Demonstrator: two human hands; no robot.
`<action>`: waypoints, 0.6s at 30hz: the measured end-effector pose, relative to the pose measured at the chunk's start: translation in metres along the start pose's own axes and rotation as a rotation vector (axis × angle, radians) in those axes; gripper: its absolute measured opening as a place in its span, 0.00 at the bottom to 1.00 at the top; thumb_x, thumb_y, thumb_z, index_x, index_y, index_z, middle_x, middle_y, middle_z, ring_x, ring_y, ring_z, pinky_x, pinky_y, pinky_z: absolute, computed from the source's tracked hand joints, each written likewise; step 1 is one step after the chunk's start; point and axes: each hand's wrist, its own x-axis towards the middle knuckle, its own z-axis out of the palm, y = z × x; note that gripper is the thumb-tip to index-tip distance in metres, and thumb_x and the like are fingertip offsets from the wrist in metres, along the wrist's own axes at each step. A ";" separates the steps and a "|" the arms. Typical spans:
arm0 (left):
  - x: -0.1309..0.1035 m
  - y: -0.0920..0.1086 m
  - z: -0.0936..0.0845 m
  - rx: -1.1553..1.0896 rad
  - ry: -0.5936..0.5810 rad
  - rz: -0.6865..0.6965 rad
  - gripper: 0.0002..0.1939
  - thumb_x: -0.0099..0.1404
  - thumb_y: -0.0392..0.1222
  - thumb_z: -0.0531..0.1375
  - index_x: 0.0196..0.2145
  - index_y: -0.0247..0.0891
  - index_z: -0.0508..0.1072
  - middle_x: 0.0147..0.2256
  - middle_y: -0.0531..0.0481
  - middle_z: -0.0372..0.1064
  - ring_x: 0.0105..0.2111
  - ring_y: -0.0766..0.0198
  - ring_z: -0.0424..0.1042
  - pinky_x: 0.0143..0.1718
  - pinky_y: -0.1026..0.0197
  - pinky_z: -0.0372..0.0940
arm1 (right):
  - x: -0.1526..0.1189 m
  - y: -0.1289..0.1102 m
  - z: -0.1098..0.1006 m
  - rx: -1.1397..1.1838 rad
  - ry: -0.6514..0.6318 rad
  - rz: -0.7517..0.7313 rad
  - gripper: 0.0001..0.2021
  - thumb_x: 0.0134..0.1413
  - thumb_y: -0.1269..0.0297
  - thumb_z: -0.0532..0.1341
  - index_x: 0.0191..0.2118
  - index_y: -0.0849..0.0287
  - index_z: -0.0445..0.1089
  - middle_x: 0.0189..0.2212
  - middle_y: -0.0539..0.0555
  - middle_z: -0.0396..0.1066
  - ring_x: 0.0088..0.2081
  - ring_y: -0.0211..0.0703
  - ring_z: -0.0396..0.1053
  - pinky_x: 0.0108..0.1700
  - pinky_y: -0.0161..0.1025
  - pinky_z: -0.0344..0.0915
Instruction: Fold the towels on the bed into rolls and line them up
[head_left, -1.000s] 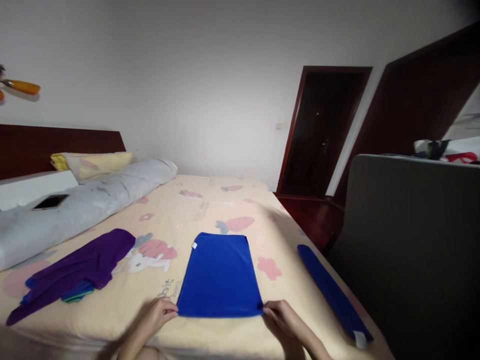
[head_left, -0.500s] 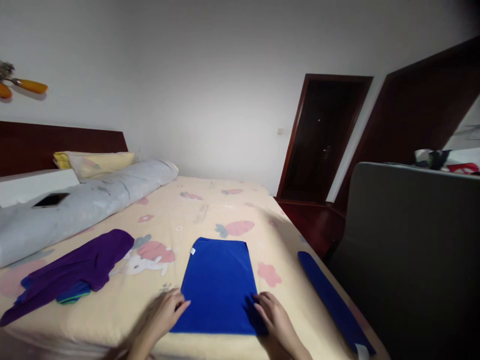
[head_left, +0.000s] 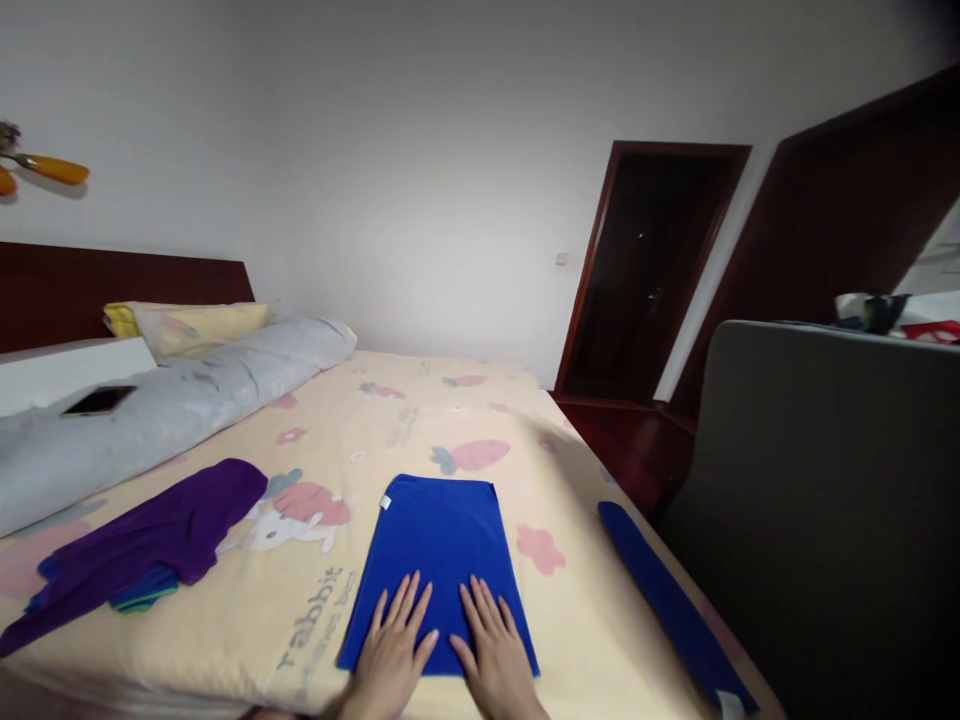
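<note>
A blue cloth, folded into a flat rectangle with a small white tag on its left edge, lies on the bed near its front. My left hand rests flat on the near left part of the cloth, fingers spread and pointing away. Beside it, my right hand lies palm down on the near right part, its fingers also apart. Neither hand grips anything. Over to the right, a long narrow blue folded strip of cloth with a white tag lies along the bed's edge.
A crumpled purple cloth lies at the left, with a blue and green striped piece beneath it. Further back are a grey rolled bedding, a phone and a yellow pillow. A dark grey panel stands at the right.
Both hands have moved inward from the side edges of the blue cloth onto its surface. Their curled fingers have straightened out flat.
</note>
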 end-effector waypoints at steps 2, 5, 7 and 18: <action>-0.010 -0.016 -0.007 0.015 -0.019 -0.066 0.29 0.71 0.55 0.42 0.67 0.52 0.41 0.68 0.53 0.38 0.67 0.54 0.43 0.64 0.40 0.47 | -0.010 0.018 -0.006 -0.021 0.002 0.054 0.32 0.63 0.44 0.48 0.68 0.48 0.43 0.68 0.51 0.41 0.68 0.54 0.41 0.67 0.59 0.46; -0.025 -0.037 -0.009 0.073 -0.036 -0.203 0.31 0.70 0.58 0.43 0.67 0.51 0.44 0.68 0.53 0.38 0.67 0.53 0.43 0.65 0.39 0.44 | -0.021 0.035 -0.013 -0.044 -0.021 0.122 0.33 0.62 0.42 0.47 0.68 0.50 0.43 0.68 0.52 0.41 0.68 0.54 0.41 0.67 0.61 0.44; -0.031 -0.046 -0.005 0.135 -0.014 -0.285 0.30 0.70 0.54 0.45 0.67 0.49 0.48 0.67 0.50 0.40 0.67 0.51 0.44 0.64 0.37 0.43 | -0.022 0.037 -0.016 -0.064 -0.055 0.183 0.36 0.60 0.41 0.48 0.68 0.54 0.45 0.68 0.56 0.40 0.68 0.57 0.40 0.67 0.62 0.42; 0.055 -0.002 0.008 0.011 0.102 0.100 0.37 0.62 0.27 0.44 0.68 0.41 0.45 0.67 0.49 0.43 0.67 0.61 0.46 0.65 0.52 0.50 | 0.070 -0.040 -0.013 0.044 -0.170 -0.175 0.30 0.60 0.66 0.47 0.68 0.61 0.45 0.68 0.58 0.42 0.69 0.48 0.39 0.67 0.54 0.43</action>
